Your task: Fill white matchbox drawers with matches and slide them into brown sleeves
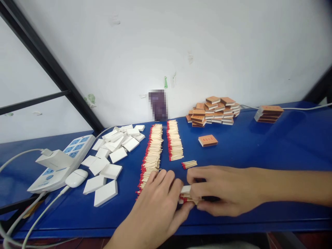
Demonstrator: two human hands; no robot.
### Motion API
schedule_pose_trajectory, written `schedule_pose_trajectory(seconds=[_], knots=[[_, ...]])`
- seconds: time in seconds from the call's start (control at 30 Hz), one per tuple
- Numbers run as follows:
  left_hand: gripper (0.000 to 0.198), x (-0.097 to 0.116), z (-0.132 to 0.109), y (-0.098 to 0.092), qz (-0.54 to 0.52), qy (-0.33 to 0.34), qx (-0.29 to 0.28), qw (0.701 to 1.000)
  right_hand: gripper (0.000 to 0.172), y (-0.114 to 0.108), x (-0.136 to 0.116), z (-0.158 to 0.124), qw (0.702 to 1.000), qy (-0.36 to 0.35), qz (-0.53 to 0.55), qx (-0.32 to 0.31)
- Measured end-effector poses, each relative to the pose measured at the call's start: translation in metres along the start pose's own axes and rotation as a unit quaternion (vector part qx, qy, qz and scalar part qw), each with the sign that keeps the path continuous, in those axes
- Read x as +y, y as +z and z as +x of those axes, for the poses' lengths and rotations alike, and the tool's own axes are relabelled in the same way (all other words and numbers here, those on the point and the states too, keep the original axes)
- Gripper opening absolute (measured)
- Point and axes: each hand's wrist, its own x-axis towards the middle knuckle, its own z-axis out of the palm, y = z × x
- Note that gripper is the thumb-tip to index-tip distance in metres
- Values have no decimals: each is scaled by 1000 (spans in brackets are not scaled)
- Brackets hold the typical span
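Observation:
Near the table's front edge, my left hand (157, 207) and my right hand (225, 190) meet around a small white matchbox tray (185, 189). Red-headed matches (184, 200) show in the tray between my fingers. My left fingers and thumb close on its left end. At the right end, my right thumb and fingertips are pinched; they hide part of the tray and the match sticks. Just beyond my right hand lies a small bunch of matches (189, 164). A long row of matches (151, 152) runs beyond my left hand, with a shorter row (175, 140) beside it.
White trays (118, 155) lie scattered at left, near a power strip (75, 147) with a charger, cables and a white earphone case (76, 177). Orange matchboxes (198, 112) are piled at the back; one box (208, 140) lies alone, and a stack (269, 113) stands right.

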Motion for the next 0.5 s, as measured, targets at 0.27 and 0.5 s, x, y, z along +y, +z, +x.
schedule_pose_trajectory(seconds=[0.27, 0.5], knots=[[23, -1, 2, 1, 10, 9, -3, 1000, 10, 5, 7, 3, 999, -10, -2, 40], [21, 0, 2, 3, -21, 24, 38, 999, 14, -1, 8, 3, 999, 19, 43, 25]])
